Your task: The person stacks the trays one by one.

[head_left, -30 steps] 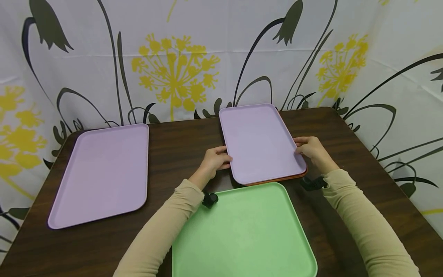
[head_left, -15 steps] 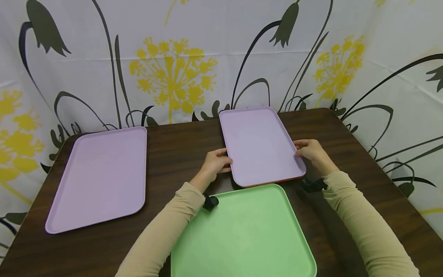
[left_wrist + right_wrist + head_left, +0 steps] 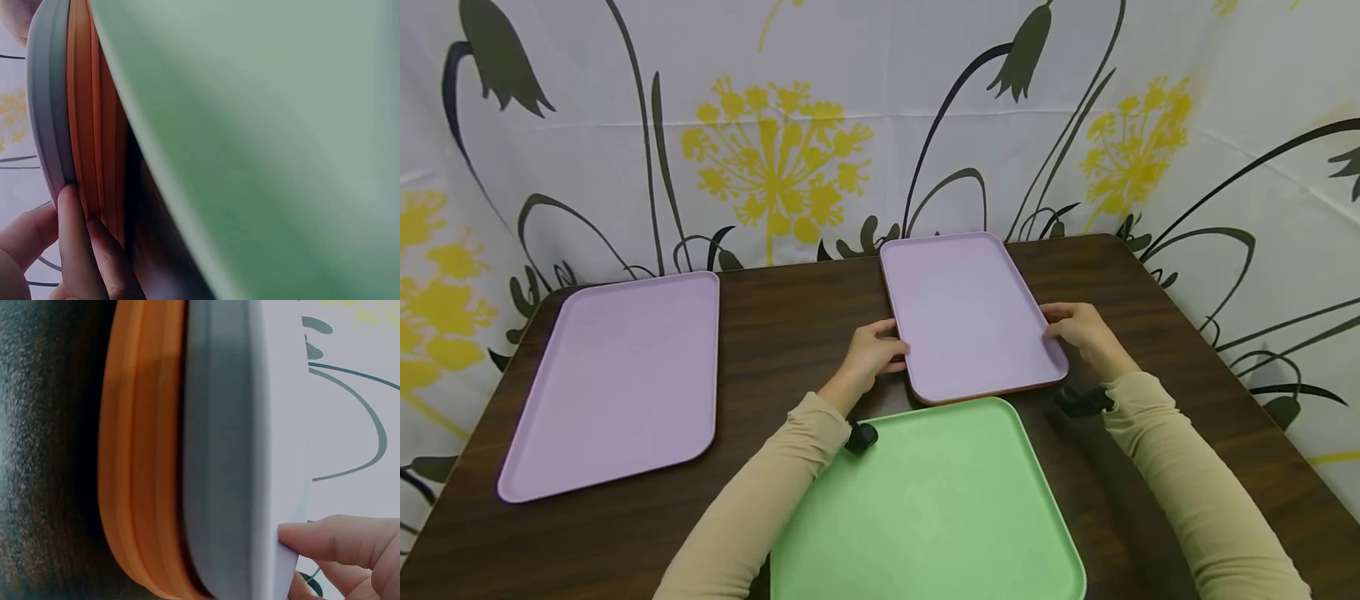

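Observation:
A lilac tray point(image 3: 973, 317) lies on top of orange trays point(image 3: 94, 125) at the back right of the table. My left hand point(image 3: 868, 354) holds its left edge, the thumb at the rim and other fingertips lower on the side of the stack. Across from it, my right hand point(image 3: 1078, 329) pinches the right edge, its thumb point(image 3: 337, 540) against the lilac rim in the right wrist view. Only a thin orange line shows under the lilac tray's front edge in the head view. The wrist views show the orange trays' sides directly beneath the lilac one.
A green tray point(image 3: 932, 508) lies in front of the stack, close to its near edge and partly under my left forearm. Another lilac tray point(image 3: 617, 383) lies at the left of the dark wooden table point(image 3: 790, 333). A flowered cloth point(image 3: 850, 83) hangs behind.
The upper lilac tray has shifted slightly right and toward me, together with both hands. Less orange shows along its right and front edges than a second ago.

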Demonstrator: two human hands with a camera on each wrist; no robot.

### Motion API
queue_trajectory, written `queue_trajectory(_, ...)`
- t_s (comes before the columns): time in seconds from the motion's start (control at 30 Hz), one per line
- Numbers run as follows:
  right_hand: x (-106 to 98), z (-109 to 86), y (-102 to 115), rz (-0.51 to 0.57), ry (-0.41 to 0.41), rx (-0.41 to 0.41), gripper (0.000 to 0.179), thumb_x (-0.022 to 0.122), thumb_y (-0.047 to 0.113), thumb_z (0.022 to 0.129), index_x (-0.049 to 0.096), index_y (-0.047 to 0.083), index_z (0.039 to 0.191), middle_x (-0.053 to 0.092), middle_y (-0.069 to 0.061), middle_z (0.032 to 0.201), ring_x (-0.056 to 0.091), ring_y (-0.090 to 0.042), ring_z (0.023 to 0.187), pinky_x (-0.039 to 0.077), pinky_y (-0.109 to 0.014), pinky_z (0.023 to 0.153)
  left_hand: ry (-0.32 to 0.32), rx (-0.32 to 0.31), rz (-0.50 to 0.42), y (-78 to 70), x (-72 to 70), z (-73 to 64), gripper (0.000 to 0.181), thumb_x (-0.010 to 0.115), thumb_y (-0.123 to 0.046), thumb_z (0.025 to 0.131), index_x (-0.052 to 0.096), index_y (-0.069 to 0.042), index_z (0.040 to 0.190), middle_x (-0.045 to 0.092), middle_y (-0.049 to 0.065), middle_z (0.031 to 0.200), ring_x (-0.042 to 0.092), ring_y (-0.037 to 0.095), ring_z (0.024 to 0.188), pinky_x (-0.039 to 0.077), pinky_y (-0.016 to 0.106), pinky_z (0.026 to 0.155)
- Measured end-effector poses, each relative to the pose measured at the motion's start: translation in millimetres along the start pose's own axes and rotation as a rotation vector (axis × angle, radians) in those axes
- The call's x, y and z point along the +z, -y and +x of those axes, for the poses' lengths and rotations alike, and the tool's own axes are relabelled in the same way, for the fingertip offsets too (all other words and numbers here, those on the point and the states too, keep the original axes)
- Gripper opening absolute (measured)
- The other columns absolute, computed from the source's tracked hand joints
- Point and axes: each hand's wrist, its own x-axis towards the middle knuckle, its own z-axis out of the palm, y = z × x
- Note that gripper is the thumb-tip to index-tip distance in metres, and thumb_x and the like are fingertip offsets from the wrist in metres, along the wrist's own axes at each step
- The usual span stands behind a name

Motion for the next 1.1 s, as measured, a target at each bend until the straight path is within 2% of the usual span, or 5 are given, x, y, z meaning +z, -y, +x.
queue_trajectory(0.23, 1.5, 1.5, -2.7, 0.009, -0.002, -0.012, 0.054, 0.052, -0.002, 0.086, 0.043, -0.009, 0.138, 0.047, -0.031, 0.136, 0.049, -0.031, 0.113, 0.045, -0.027, 0.087, 0.017, 0.010, 0.018, -1.2, 0.3, -2.9, 0.060, 0.057, 0.004, 0.089, 0.037, -0.003, 0.146, 0.053, 0.025, 0.125, 0.060, 0.035, 0.114, 0.059, 0.034, 0.085)
queue_trajectory(0.5, 2.0, 1.1, -3.2, 0.024, 0.004, -0.006, 0.055, 0.052, -0.001, 0.088, 0.040, -0.007, 0.141, 0.047, -0.033, 0.135, 0.052, -0.027, 0.108, 0.046, -0.022, 0.081, 0.050, 0.003, 0.062, -6.9, -3.1, -6.3, 0.058, 0.056, 0.004, 0.089, 0.039, -0.002, 0.145, 0.054, 0.024, 0.124, 0.060, 0.034, 0.113, 0.058, 0.035, 0.088)
queue_trajectory(0.63, 2.1, 2.5, -2.9, 0.028, 0.014, 0.007, 0.056, 0.051, -0.002, 0.088, 0.038, -0.005, 0.142, 0.046, -0.032, 0.137, 0.052, -0.026, 0.107, 0.046, -0.019, 0.077, 0.085, -0.006, 0.120, -10.9, -6.7, -11.2, 0.058, 0.054, 0.003, 0.090, 0.038, -0.002, 0.145, 0.053, 0.023, 0.126, 0.060, 0.031, 0.112, 0.057, 0.036, 0.091)
queue_trajectory(0.9, 2.6, 3.1, -1.8, 0.016, 0.017, 0.025, 0.057, 0.051, -0.003, 0.088, 0.037, -0.004, 0.143, 0.043, -0.031, 0.140, 0.048, -0.029, 0.112, 0.045, -0.021, 0.080, 0.190, 0.004, 0.223, -21.4, -22.9, -33.7, 0.053, 0.050, -0.002, 0.093, 0.036, -0.001, 0.145, 0.046, 0.025, 0.140, 0.053, 0.035, 0.124, 0.053, 0.040, 0.099)
queue_trajectory(1.1, 2.6, 0.6, -0.6, 0.015, 0.019, 0.033, 0.057, 0.050, -0.003, 0.088, 0.037, -0.004, 0.143, 0.042, -0.031, 0.140, 0.048, -0.030, 0.112, 0.045, -0.021, 0.079, 0.208, 0.049, 0.259, -31.2, -44.8, -50.5, 0.050, 0.048, -0.002, 0.095, 0.037, 0.001, 0.144, 0.044, 0.027, 0.141, 0.049, 0.038, 0.127, 0.051, 0.043, 0.101)
